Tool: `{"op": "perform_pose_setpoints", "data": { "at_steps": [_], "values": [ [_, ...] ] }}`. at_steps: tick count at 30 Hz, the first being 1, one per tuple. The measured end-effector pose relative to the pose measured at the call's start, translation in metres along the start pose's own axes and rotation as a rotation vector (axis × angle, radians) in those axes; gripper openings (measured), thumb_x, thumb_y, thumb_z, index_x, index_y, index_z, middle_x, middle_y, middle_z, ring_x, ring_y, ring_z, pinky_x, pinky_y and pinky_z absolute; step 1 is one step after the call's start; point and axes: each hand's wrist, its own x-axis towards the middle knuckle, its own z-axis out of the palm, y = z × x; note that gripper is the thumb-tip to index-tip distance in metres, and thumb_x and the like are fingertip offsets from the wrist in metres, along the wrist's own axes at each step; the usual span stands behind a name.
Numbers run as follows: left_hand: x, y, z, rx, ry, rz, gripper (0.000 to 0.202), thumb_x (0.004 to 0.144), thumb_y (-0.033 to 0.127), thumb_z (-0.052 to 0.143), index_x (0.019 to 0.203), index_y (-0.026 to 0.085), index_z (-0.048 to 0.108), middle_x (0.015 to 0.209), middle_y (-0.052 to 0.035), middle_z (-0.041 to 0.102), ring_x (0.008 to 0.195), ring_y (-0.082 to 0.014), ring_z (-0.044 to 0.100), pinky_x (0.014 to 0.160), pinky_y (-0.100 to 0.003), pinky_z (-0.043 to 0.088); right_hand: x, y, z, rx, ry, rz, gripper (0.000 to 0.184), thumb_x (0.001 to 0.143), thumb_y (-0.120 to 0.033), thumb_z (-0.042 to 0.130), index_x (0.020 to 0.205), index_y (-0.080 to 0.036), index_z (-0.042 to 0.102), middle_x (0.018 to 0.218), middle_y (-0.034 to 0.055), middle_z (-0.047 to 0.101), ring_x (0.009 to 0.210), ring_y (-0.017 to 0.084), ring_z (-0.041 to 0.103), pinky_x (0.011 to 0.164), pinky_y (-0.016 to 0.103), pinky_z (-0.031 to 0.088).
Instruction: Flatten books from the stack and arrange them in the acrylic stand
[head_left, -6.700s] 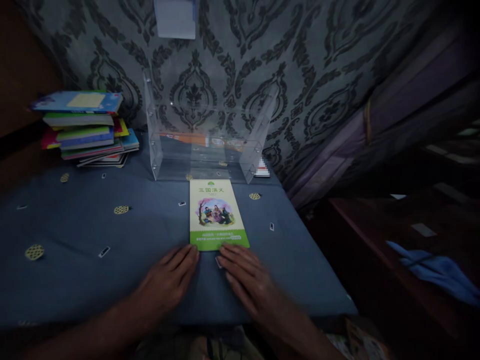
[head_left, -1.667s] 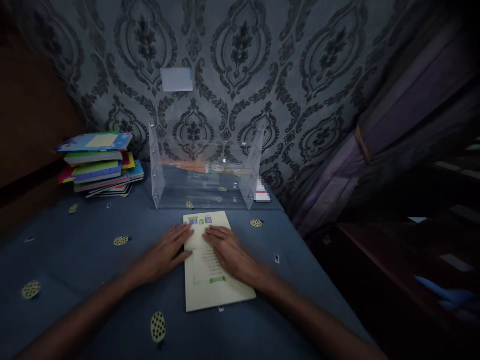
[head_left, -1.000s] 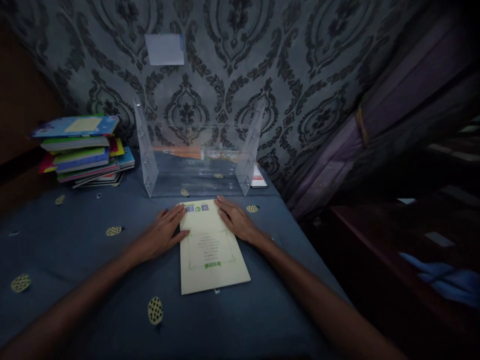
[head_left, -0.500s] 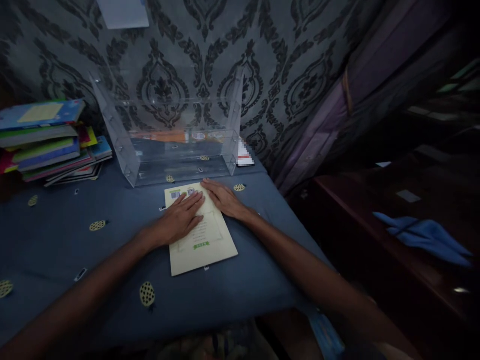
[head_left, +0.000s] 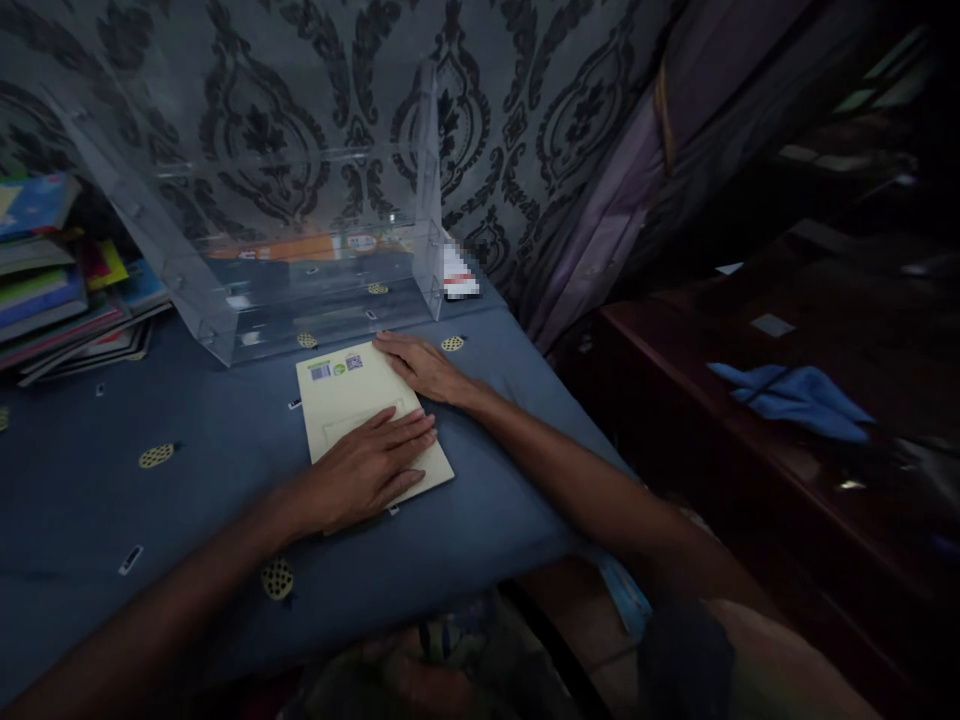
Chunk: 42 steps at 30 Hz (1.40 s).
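Note:
A thin cream-coloured book [head_left: 341, 395] lies flat on the blue table cover, its barcode and QR code at the far end. Across its nearer half rests my left hand [head_left: 371, 465], palm down with the fingers stretched out, covering part of the printed frame. My right hand [head_left: 427, 370] lies along the book's far right edge, its fingertips touching the top right corner. Both hands are open, and neither grips the book.
Behind the book stands a clear acrylic rack [head_left: 330, 280] against the patterned wall. A stack of books [head_left: 52, 290] is at the left. Beyond the table's right edge, a blue cloth [head_left: 795, 400] lies on a dark red surface [head_left: 675, 375].
My left hand has slid down the book toward me, uncovering the codes at its far end. The right hand stays at the far right edge. The view has shifted to the right.

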Motion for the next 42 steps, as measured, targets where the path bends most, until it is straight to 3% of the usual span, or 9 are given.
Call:
{"op": "perform_pose_setpoints", "data": {
  "at_steps": [5, 8, 16, 22, 26, 30, 37, 40, 42],
  "values": [
    [-0.002, 0.009, 0.005, -0.031, 0.016, 0.058, 0.056, 0.102, 0.047, 0.039, 0.15, 0.018, 0.033, 0.155, -0.0091, 0.039, 0.147, -0.019, 0.028, 0.122, -0.044, 0.025, 0.001, -0.004, -0.003, -0.024, -0.014, 0.003, 0.041, 0.098, -0.018, 0.04, 0.136, -0.013, 0.055, 0.147, 0.0112, 0.051, 0.14, 0.021, 0.043, 0.116, 0.044, 0.035],
    [-0.003, 0.009, 0.008, -0.037, 0.051, 0.057, 0.059, 0.101, 0.047, 0.043, 0.151, 0.018, 0.031, 0.153, -0.0109, 0.042, 0.145, -0.0203, 0.033, 0.12, -0.045, 0.028, 0.0, -0.006, -0.002, -0.028, -0.001, 0.005, 0.04, 0.098, -0.018, 0.041, 0.135, -0.015, 0.056, 0.146, 0.0089, 0.052, 0.139, 0.02, 0.044, 0.117, 0.042, 0.034],
    [0.001, 0.018, 0.007, 0.023, 0.15, 0.054, 0.044, 0.102, 0.037, 0.042, 0.139, 0.014, 0.046, 0.138, -0.0149, 0.057, 0.131, -0.0256, 0.052, 0.111, -0.047, 0.043, -0.01, -0.013, -0.005, -0.061, 0.024, 0.024, 0.04, 0.096, -0.017, 0.045, 0.133, -0.02, 0.059, 0.144, 0.0065, 0.055, 0.137, 0.022, 0.047, 0.115, 0.045, 0.036],
    [0.002, 0.023, 0.007, 0.081, 0.163, 0.057, 0.038, 0.102, 0.031, 0.041, 0.133, 0.011, 0.051, 0.129, -0.0149, 0.062, 0.124, -0.0259, 0.057, 0.108, -0.044, 0.046, -0.027, -0.025, -0.012, -0.022, 0.036, 0.022, 0.038, 0.092, -0.015, 0.049, 0.126, -0.019, 0.065, 0.135, 0.0079, 0.063, 0.132, 0.024, 0.052, 0.111, 0.049, 0.04],
    [0.002, 0.025, 0.01, 0.111, 0.193, 0.05, 0.036, 0.101, 0.029, 0.043, 0.132, 0.012, 0.052, 0.126, -0.0142, 0.064, 0.121, -0.0259, 0.059, 0.105, -0.043, 0.049, -0.048, -0.04, -0.021, 0.076, 0.056, 0.0, 0.035, 0.091, -0.013, 0.05, 0.12, -0.018, 0.069, 0.125, 0.0115, 0.069, 0.123, 0.026, 0.059, 0.104, 0.049, 0.046],
    [0.003, 0.028, 0.013, 0.127, 0.227, 0.048, 0.035, 0.099, 0.025, 0.048, 0.131, 0.011, 0.052, 0.122, -0.0141, 0.066, 0.119, -0.0253, 0.06, 0.105, -0.041, 0.049, -0.065, -0.049, -0.027, 0.148, 0.096, -0.024, 0.034, 0.09, -0.012, 0.052, 0.116, -0.022, 0.071, 0.114, 0.0073, 0.074, 0.111, 0.023, 0.066, 0.096, 0.043, 0.053],
    [0.003, 0.033, 0.01, 0.113, 0.184, -0.028, 0.04, 0.093, 0.022, 0.054, 0.133, 0.017, 0.049, 0.126, -0.0128, 0.061, 0.121, -0.0267, 0.056, 0.103, -0.045, 0.049, -0.068, -0.053, -0.029, 0.146, 0.126, 0.026, 0.033, 0.086, -0.011, 0.052, 0.11, -0.018, 0.074, 0.102, 0.0079, 0.077, 0.094, 0.023, 0.069, 0.084, 0.039, 0.057],
    [0.003, 0.035, 0.005, 0.109, 0.202, -0.042, 0.027, 0.092, 0.023, 0.056, 0.119, 0.021, 0.058, 0.125, -0.0116, 0.059, 0.125, -0.0269, 0.053, 0.107, -0.048, 0.045, -0.068, -0.056, -0.029, 0.124, 0.131, 0.03, 0.033, 0.086, -0.012, 0.053, 0.109, -0.021, 0.075, 0.097, 0.0062, 0.078, 0.092, 0.022, 0.07, 0.083, 0.038, 0.056],
    [0.001, 0.036, 0.0, 0.097, 0.182, -0.058, 0.01, 0.091, 0.025, 0.057, 0.099, 0.021, 0.063, 0.108, -0.0078, 0.063, 0.111, -0.0248, 0.059, 0.1, -0.045, 0.049, -0.069, -0.061, -0.028, 0.135, 0.127, 0.041, 0.031, 0.088, -0.015, 0.053, 0.109, -0.023, 0.074, 0.094, 0.0056, 0.078, 0.09, 0.022, 0.071, 0.08, 0.035, 0.057]
  ]
}}
